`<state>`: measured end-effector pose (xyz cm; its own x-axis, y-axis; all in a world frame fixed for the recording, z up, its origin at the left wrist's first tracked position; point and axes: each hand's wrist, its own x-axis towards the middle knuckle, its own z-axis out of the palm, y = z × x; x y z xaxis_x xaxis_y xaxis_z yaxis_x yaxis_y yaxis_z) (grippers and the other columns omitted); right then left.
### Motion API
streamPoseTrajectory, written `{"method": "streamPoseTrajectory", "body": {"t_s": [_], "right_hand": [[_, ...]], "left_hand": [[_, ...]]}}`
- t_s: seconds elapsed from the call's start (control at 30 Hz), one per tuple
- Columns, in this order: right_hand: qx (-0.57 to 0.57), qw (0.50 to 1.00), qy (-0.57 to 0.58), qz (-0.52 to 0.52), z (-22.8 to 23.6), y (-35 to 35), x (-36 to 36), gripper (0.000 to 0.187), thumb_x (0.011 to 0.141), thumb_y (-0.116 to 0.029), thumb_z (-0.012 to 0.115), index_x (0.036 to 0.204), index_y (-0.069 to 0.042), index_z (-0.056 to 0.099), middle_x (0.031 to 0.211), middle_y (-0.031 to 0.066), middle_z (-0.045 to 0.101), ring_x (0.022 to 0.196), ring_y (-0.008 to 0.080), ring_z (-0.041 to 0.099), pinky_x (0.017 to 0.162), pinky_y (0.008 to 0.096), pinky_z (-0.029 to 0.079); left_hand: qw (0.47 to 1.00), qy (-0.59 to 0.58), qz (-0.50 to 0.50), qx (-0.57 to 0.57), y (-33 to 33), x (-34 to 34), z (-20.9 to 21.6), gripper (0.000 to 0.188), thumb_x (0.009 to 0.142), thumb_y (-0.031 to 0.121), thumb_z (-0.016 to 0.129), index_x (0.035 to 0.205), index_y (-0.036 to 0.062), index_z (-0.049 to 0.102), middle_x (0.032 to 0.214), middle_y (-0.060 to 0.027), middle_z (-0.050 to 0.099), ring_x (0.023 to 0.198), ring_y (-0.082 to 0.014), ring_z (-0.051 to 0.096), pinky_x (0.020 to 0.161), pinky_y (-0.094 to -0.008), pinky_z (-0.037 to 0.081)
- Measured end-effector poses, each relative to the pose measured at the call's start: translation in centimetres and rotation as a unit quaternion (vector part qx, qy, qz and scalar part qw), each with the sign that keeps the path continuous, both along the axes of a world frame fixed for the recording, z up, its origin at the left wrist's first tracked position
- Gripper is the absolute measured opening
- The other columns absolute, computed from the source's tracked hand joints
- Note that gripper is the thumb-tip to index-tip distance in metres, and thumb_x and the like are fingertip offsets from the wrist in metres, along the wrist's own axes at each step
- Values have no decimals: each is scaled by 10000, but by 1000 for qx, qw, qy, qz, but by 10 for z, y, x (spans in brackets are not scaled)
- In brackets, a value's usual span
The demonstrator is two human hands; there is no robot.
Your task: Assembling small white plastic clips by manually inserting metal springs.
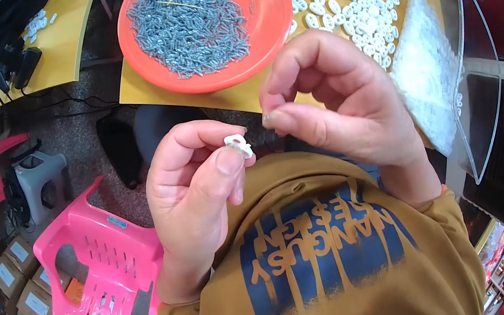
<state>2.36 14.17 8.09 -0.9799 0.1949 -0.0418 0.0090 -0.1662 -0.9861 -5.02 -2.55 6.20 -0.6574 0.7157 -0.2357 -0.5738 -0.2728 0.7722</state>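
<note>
Between thumb and fingers of my left hand (189, 200) is a small white plastic piece (236, 140) with a rounded hole. To its right, my right hand (345, 103) is closed in a pinch. A tiny glint shows at its fingertips, too small to name. The two hands are apart, held above my lap in front of the table. Just beyond them stands a red plastic basin (267, 23) with a heap of small grey metal pieces (192, 28), perhaps springs or screws. Many white oval plastic pieces (369, 20) with holes lie spread behind my right hand.
The yellow table (142, 86) holds the basin. Two thin sticks (178, 4) rest on the heap. At the right is a clear plastic bag of whitish material (426, 70). A pink plastic chair (101, 247) stands on my left, near cardboard boxes (31, 304) and a grey stool (41, 181).
</note>
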Motion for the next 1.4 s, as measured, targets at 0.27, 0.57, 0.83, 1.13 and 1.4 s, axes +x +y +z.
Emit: {"method": "streamPoseTrajectory", "body": {"t_s": [0.27, 0.57, 0.83, 1.13, 1.4], "right_hand": [[-163, 986, -35, 23, 2, -8, 25, 283, 785, 9, 618, 1006, -29, 446, 844, 39, 543, 779, 78, 525, 700, 191, 424], [-187, 980, -54, 47, -1, -9, 40, 283, 785, 24, 613, 1009, -33, 449, 835, 33, 551, 788, 66, 526, 708, 191, 433], [-224, 972, -52, 50, 0, -14, 50, 160, 843, -66, 573, 962, -4, 485, 797, -2, 548, 737, 39, 514, 663, 183, 419], [-165, 984, -72, -1, 4, -24, 64, 83, 846, -77, 578, 857, 5, 577, 743, -18, 560, 686, 21, 500, 602, 169, 408], [-163, 985, -52, -9, 1, -23, 70, 53, 821, -50, 582, 791, -10, 563, 704, -44, 519, 661, 7, 467, 589, 166, 398]], "left_hand": [[974, 219, -1, -57, 0, 19, 6, 197, 792, -84, 529, 959, 1, 592, 798, -23, 526, 627, -39, 445, 550, -154, 337], [964, 243, -57, -86, -3, 34, 14, 145, 784, -68, 567, 913, -3, 557, 787, -19, 516, 658, -39, 464, 576, -163, 371], [984, 159, -56, -59, -3, 43, 15, 92, 824, -22, 543, 904, 8, 507, 808, -1, 514, 676, -25, 465, 605, -160, 382], [990, 136, -27, -42, 1, 53, 15, 82, 841, 1, 526, 918, 3, 500, 822, -6, 516, 679, -26, 473, 619, -164, 395], [989, 138, -43, -22, 0, 55, 18, 141, 844, -15, 496, 974, -36, 545, 820, -28, 507, 615, -50, 482, 561, -164, 398]]}}
